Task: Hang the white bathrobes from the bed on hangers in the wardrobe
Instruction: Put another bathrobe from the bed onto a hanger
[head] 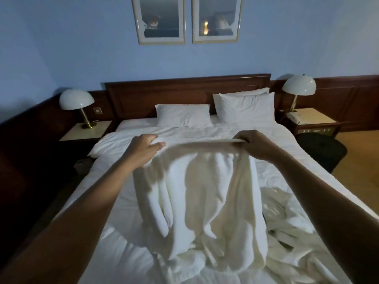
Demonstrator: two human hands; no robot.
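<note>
Now both hands, left [146, 147] and right [255, 143], well apart, clamp top edge of soft white terry bathrobe [205, 193]; limp, bulky, likely weighty; best gripped at shoulders.

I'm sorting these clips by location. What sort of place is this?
Most likely a hotel bedroom: a wide white-sheeted bed with a dark wooden headboard, a white dome-shaded brass lamp on each bedside table, and a white terry bathrobe held up over it.

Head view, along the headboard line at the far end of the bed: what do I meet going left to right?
left bedside lamp → wall switch plate → single flat pillow → stacked pillows → right bedside lamp
</note>
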